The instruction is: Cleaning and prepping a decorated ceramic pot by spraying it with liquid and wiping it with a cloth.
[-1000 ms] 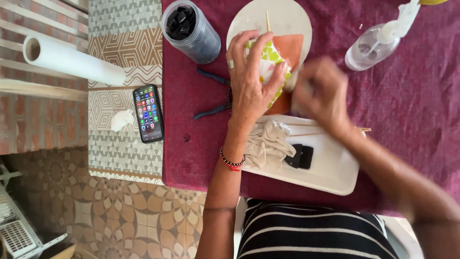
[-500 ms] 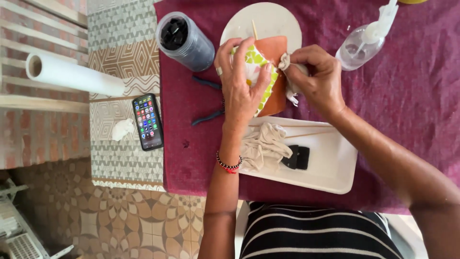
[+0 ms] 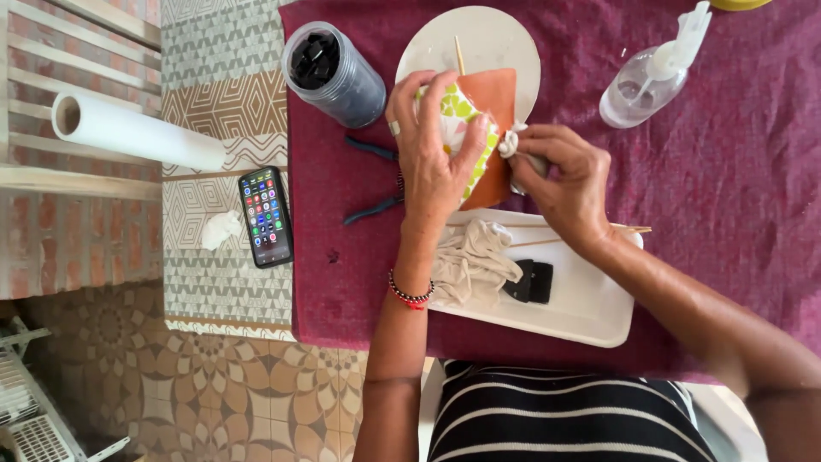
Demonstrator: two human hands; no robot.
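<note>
Our left hand (image 3: 436,158) grips the terracotta pot (image 3: 487,128) over the round plate (image 3: 492,38) at twelve o'clock; our right hand (image 3: 564,184) pinches a white cloth wad (image 3: 511,141) against it.

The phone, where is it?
In the head view, the phone lies on the patterned mat at left, beside a crumpled white tissue, below the paper roll.

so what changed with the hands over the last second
The right hand swung in from over the tray to the terracotta piece, now pressing a small cloth wad to its edge. The left hand stayed gripping the piece over the plate. Jar, pliers, phone unmoved.
</note>
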